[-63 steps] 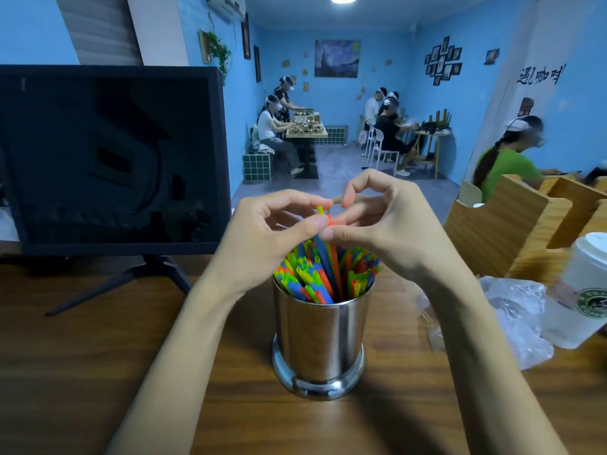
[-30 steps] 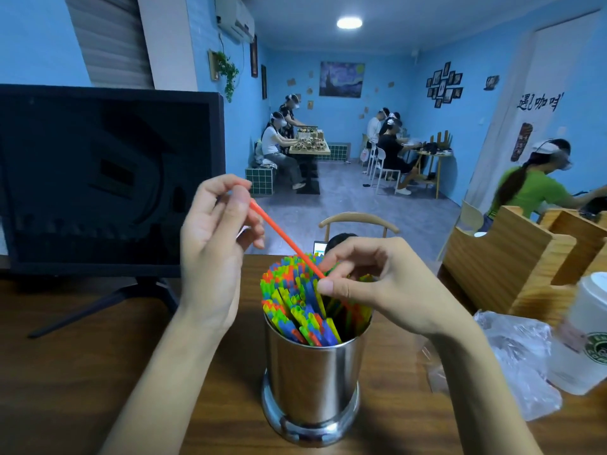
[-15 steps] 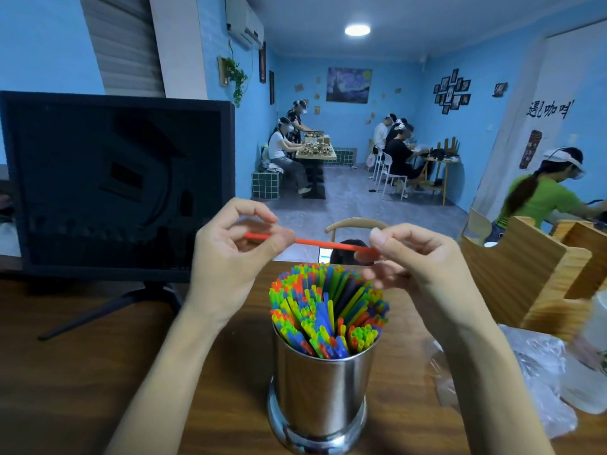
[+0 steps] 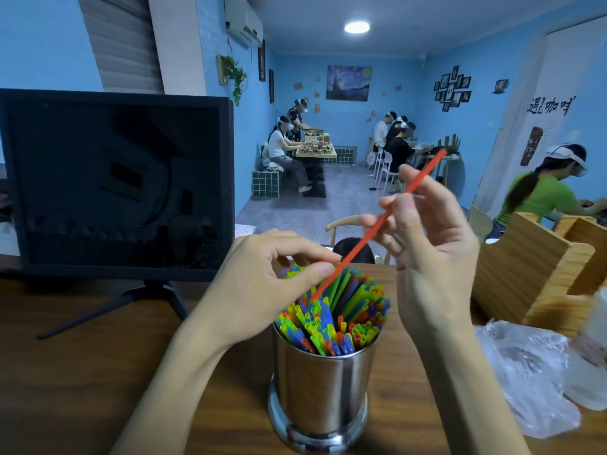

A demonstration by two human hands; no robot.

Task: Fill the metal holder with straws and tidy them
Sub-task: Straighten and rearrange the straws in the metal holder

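A shiny metal holder [image 4: 320, 392] stands on the wooden table [image 4: 82, 372], packed with a bundle of coloured straws [image 4: 338, 318] that stick out of its top. A single red straw [image 4: 371, 229] slants from upper right down to the bundle, its lower tip among the other straws. My right hand [image 4: 430, 244] pinches this straw near its middle, above and right of the holder. My left hand [image 4: 262, 284] pinches the same straw low down, just over the left side of the bundle.
A dark monitor [image 4: 111, 182] on a stand fills the left back of the table. A wooden box [image 4: 532, 270], a crumpled clear plastic bag [image 4: 525, 372] and a white cup [image 4: 591, 362] sit at the right. Several people sit at tables in the blue room beyond.
The red straw was lifted out, held level between both hands, and now tilts steeply with its lower tip back in the bundle. My right hand rose; my left hand dropped to the straw tops.
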